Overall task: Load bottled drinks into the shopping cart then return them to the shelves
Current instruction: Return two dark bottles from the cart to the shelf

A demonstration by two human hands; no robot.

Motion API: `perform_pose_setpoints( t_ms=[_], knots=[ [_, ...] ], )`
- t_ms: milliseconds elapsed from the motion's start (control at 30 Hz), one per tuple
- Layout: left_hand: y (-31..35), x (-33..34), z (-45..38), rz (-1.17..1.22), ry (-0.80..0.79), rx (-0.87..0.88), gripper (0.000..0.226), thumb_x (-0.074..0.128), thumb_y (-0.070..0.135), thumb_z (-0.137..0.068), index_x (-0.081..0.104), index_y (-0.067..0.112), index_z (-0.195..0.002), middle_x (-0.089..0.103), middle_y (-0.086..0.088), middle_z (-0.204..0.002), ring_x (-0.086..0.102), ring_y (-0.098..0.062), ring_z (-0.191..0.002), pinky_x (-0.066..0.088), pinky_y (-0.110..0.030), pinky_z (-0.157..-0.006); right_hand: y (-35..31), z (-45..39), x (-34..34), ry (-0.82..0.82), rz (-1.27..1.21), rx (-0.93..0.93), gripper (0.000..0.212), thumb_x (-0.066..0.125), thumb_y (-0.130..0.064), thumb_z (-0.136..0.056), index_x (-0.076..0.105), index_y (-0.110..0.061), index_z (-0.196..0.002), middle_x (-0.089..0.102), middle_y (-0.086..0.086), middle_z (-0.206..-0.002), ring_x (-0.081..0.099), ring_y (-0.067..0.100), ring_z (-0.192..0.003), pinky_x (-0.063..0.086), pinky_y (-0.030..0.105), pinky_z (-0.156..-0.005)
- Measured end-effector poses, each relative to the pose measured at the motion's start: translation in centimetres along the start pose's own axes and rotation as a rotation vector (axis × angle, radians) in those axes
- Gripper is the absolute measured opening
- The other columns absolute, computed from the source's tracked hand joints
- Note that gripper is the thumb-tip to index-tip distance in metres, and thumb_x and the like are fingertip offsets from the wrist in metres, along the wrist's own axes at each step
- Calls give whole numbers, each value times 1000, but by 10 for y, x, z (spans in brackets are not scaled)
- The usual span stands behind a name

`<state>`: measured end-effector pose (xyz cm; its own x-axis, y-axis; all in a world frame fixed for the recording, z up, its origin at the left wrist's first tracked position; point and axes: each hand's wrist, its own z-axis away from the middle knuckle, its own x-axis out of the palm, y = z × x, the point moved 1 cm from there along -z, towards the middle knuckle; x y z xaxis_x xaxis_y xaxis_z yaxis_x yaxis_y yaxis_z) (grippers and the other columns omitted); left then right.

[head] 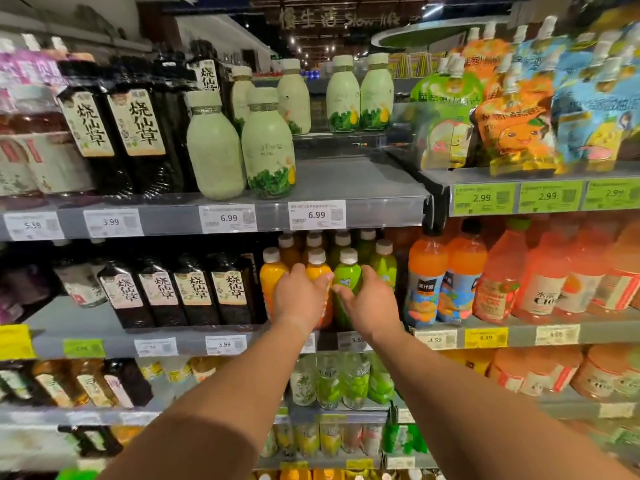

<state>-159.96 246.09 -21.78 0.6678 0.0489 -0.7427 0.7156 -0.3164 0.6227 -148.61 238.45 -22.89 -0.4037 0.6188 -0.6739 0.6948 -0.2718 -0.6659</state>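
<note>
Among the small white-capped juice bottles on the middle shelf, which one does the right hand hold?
The green bottle at the front; the right hand curls round it. The orange bottle beside it is under the left hand.

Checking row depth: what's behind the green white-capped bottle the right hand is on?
Behind the green white-capped bottle, held by the right hand, more white-capped green bottles recede. The row's back end is dark and unreadable.

Middle shelf: white-capped juice bottles [348, 271] stand packed touching, dark herbal-tea bottles [194, 292] left, orange drinks [426, 282] right. Little headroom under the upper shelf edge [242, 216]. Open shelf floor [79, 317] lies far left.
</note>
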Motion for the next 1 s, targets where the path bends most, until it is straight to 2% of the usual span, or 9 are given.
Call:
perform_pose_setpoints(
  t_ms=[67,200,333,433,633,767,867,933,1000],
  knots=[
    [-1,0,5,-4,-20,-15,51,59,56,-90,59,8,-108,67,-14,-107,61,-35,-103,46,-37,-80,-1,1,0,-20,-7,1,51,69,-44,-85,49,-8,-115,66,13,-93,62,35,-88,41,34,-65],
    [-4,-5,17,44,-48,-51,52,61,58,-88,60,10,-108,68,-12,-105,63,-33,-99,51,-38,-81,-4,6,-6,-12,9,27,74,69,-50,-83,40,-5,-134,65,9,-91,62,32,-89,44,35,-68],
    [-15,-16,36,61,-60,4,52,58,60,-88,59,14,-110,68,-9,-108,63,-31,-101,47,-33,-76,1,28,-14,51,3,54,45,66,-52,-84,46,-18,-106,54,-4,-76,61,29,-81,40,32,-66],
    [-40,-26,56,23,-88,-4,54,53,68,-87,60,19,-110,68,-6,-104,64,-29,-96,48,-34,-70,5,56,-8,40,60,49,43,62,-54,-85,47,-18,-103,64,8,-101,63,32,-93,44,35,-71],
    [-151,-64,114,-6,-118,-251,62,54,65,-87,59,18,-127,66,-11,-122,60,-34,-112,50,-38,-87,-30,135,51,-192,74,90,59,64,-57,-80,54,-12,-116,65,12,-112,62,35,-101,48,37,-78],
    [-242,-124,156,22,-65,-376,63,57,63,-87,56,15,-129,65,-11,-121,60,-32,-112,48,-37,-87,-88,204,115,-401,101,72,74,61,-63,-79,49,-11,-130,65,13,-116,61,34,-107,49,37,-84],
    [-313,-181,189,-26,-13,-479,62,54,65,-86,56,18,-127,66,-11,-117,61,-33,-109,47,-37,-84,-141,258,164,-504,59,11,65,61,-61,-82,53,-12,-123,62,11,-120,59,33,-109,46,33,-81],
    [-362,-219,213,-49,34,-559,57,53,64,-85,59,18,-120,68,-11,-111,62,-33,-103,47,-36,-78,-179,294,193,-567,1,-24,54,63,-57,-82,56,-12,-112,65,11,-112,61,32,-104,46,31,-75],
    [-409,-253,240,-63,104,-650,54,56,61,-86,60,16,-116,68,-11,-111,62,-34,-104,46,-36,-76,-215,328,224,-648,-11,-102,52,62,-55,-82,59,-11,-110,65,12,-110,61,32,-105,50,36,-83]
  ],
)
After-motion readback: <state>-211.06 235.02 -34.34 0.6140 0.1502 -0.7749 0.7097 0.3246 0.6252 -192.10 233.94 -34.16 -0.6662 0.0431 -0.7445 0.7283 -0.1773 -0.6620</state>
